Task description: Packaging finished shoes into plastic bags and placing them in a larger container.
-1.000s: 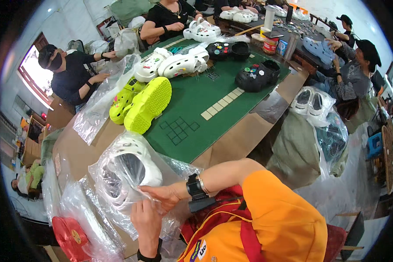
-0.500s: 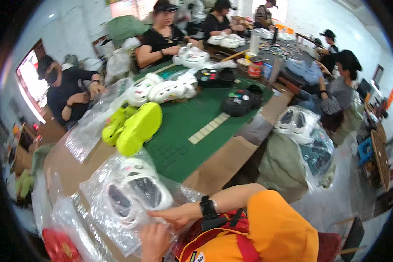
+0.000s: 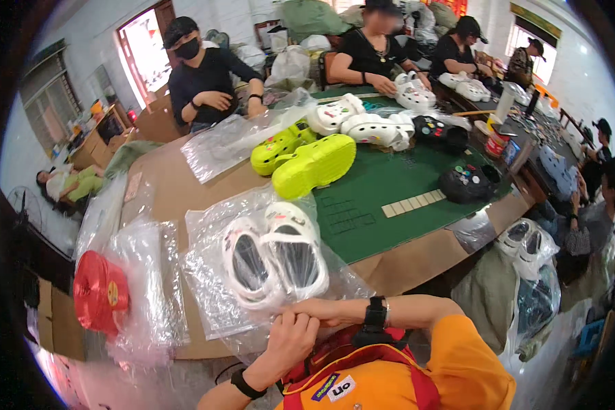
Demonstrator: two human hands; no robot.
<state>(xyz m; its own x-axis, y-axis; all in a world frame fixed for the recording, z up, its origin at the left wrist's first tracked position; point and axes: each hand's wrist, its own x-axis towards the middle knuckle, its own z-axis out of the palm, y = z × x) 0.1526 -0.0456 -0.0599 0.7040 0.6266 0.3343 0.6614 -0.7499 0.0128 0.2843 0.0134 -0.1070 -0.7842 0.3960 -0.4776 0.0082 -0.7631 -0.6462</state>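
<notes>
A pair of white clogs [image 3: 306,258] with dark insoles lies inside a clear plastic bag [image 3: 208,290] on the table's near edge. My left hand [image 3: 294,336] is closed on the near end of this bag, fingers bent together. Against it, my right hand [image 3: 319,311] pinches the same end just below the clogs' heels. The fingertips of both hands partly hide the gathered plastic. Beyond the bag, a lime-green clog [image 3: 314,164] is propped sole outward against its mate [image 3: 280,147].
White clogs [image 3: 378,130] and black clogs [image 3: 468,183] stand farther back on the green mat [image 3: 362,225]. A red roll [image 3: 101,292] and stacked clear bags [image 3: 143,273] lie at left. Co-workers sit around the table, one in a mask [image 3: 208,89] across from me.
The view has turned left, so the table and clogs sit farther right in the picture. My two hands have come together at the bag's near end.
</notes>
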